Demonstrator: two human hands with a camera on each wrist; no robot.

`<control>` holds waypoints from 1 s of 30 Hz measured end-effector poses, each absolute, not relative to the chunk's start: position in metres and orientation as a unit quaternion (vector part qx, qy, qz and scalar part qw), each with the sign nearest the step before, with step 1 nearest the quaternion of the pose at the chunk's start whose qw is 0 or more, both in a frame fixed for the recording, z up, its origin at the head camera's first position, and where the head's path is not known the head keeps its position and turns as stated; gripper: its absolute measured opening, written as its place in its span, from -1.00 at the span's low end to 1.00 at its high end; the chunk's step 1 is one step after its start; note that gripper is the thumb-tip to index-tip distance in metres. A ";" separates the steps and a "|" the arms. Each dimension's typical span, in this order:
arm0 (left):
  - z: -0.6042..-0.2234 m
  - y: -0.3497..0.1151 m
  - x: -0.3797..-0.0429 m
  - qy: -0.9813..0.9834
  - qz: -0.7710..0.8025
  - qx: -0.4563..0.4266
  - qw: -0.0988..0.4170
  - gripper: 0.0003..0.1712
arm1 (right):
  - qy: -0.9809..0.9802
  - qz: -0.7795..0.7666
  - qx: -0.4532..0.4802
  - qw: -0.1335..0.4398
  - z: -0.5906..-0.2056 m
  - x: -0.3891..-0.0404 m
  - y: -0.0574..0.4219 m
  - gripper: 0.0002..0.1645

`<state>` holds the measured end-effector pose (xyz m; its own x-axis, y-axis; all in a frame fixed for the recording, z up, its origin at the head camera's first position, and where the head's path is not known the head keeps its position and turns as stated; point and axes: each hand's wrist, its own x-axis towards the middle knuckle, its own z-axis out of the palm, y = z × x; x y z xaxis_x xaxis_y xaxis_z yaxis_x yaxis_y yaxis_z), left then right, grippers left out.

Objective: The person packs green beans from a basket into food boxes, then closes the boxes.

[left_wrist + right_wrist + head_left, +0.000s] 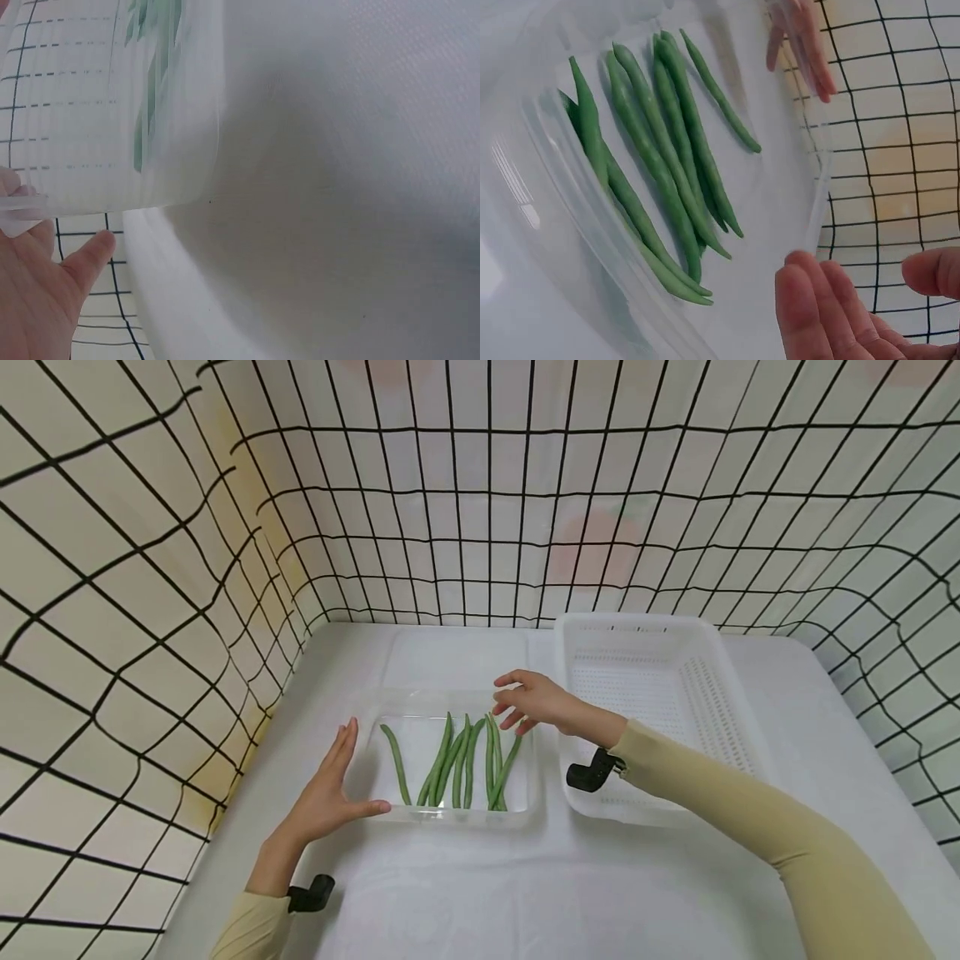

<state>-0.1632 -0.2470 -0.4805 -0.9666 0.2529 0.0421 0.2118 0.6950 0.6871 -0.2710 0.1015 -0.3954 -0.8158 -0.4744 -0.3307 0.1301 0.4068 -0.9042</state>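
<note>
Several green beans [457, 764] lie lengthwise in a clear plastic container [536, 777], one apart at the left. My left hand [322, 802] is at the container's left front corner, fingers straight and thumb spread along the front rim. In the left wrist view, part of that hand [37, 300] shows beside the container wall; firm contact is hard to tell. Over the container's back right corner hangs my right hand [536, 700], its fingers loosely bent. The right wrist view shows nothing between the fingers [799, 307] and thumb, above the beans [660, 157].
A white perforated basket [738, 718] stands right of the container, under my right forearm. Black wire mesh [487, 493] rises at the back and both sides. White cloth [525, 893] covers the table. Each wrist wears a small black camera [592, 772].
</note>
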 end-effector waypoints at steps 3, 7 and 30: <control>-0.477 -0.252 -0.168 0.923 0.355 0.143 0.027 0.48 | 0.791 -0.545 -0.103 0.258 -0.389 -0.280 0.105 -0.43; -0.465 -0.263 -0.176 0.920 0.351 0.171 0.019 0.20 | 0.788 -0.567 -0.080 0.226 -0.382 -0.295 0.112 -0.34; -0.407 -0.213 -0.370 0.773 0.564 -0.104 0.272 0.06 | 0.698 -0.648 0.087 0.292 -0.415 -0.384 0.075 0.00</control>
<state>-0.3700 -0.2129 -0.4073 -0.8305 0.1463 -0.5374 -0.4670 0.3429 0.8151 -0.3837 0.0751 -0.4154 -0.8144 -0.2566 -0.5206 0.4998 0.1457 -0.8538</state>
